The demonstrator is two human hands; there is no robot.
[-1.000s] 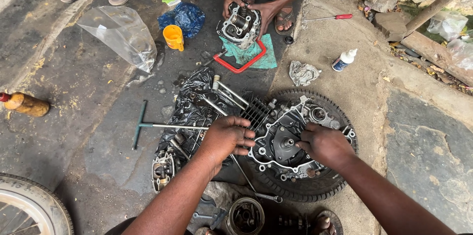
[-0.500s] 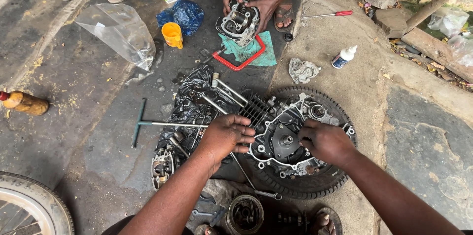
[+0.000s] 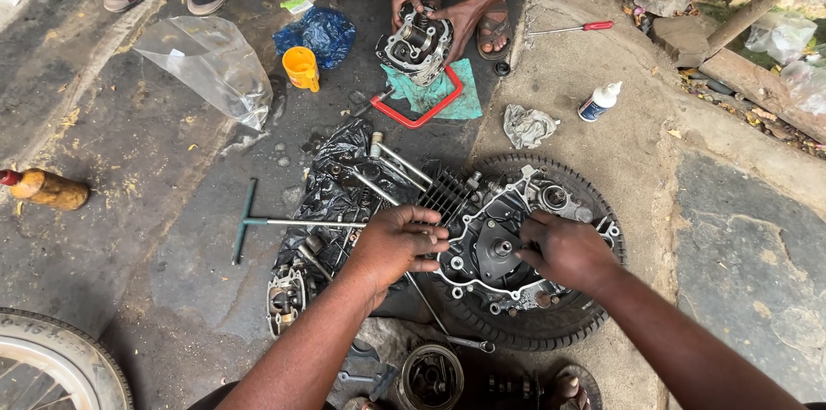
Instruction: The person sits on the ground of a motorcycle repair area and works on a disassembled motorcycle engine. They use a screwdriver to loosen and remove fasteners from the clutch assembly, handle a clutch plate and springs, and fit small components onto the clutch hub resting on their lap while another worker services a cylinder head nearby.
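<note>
Grey cast metal fills the middle of the head view: an engine case (image 3: 495, 246) with its cover off lies flat on a black tyre (image 3: 594, 307), which rests on the oil-stained concrete floor (image 3: 155, 143) toward the near edge. The person's left hand (image 3: 397, 242) sits palm down on the left rim of the engine case beside the cooling fins, fingers (image 3: 430, 234) curled together and pressed to the metal; whether they pinch anything small cannot be told. The right hand (image 3: 564, 251) lies on the right half of the engine case, its fingers bent close together at the round hub in the middle, with whatever they grip hidden beneath them. Just left of the case a green-handled T-wrench (image 3: 258, 222) lies on the floor, its shaft running under the left hand, over crumpled black plastic sheeting (image 3: 331, 178) strewn with loose parts. Toward the far edge of the floor another person's hands (image 3: 460, 18) hold a cylinder head (image 3: 415, 42) over a green cloth (image 3: 439, 92). An orange cup (image 3: 301, 67) stands beside a blue bag (image 3: 320, 31), with a clear plastic bag (image 3: 211, 61) to their left. A small white bottle (image 3: 598, 102) and a grey rag (image 3: 527, 126) lie right of the cloth, and a red-handled screwdriver (image 3: 572, 28) lies beyond them. A wheel rim (image 3: 43, 371) shows at the near left corner.
</note>
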